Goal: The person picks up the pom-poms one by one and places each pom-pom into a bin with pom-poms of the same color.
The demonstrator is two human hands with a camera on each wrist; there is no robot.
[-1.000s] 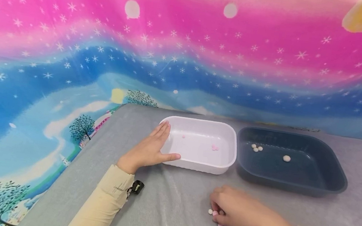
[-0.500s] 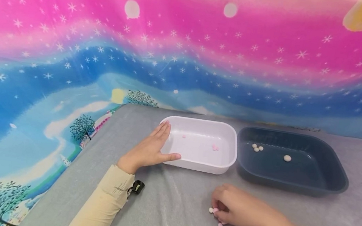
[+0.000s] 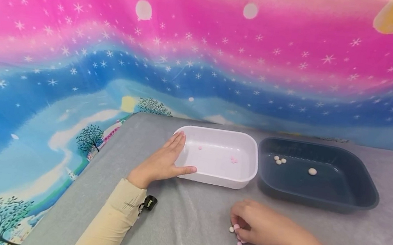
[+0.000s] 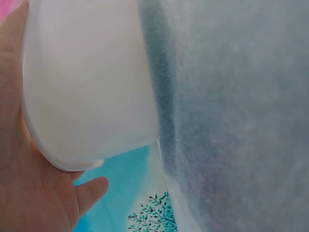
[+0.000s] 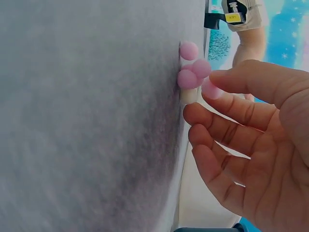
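Observation:
My left hand (image 3: 159,161) rests on the left end of the white basin (image 3: 219,178), fingers straight along the rim and thumb over the front edge. In the left wrist view, the palm lies against the basin's wall (image 4: 91,82). My right hand (image 3: 264,226) is low over the cloth in front of the basins. Between its thumb and index finger it pinches a pink ball (image 5: 212,90). Several other small balls lie close by: pink balls (image 5: 187,79) and a cream ball (image 5: 189,95). From the head view, the hand partly hides this cluster.
A dark blue basin (image 3: 320,200) stands right of the white one, with several cream balls (image 3: 312,171) inside. Small pink balls (image 3: 233,160) lie in the white basin. Grey cloth (image 3: 183,220) covers the table, and a printed curtain (image 3: 202,77) hangs behind.
My right hand has shifted slightly right, and the balls at its fingertips have moved a little. The left hand stays in place on the white basin.

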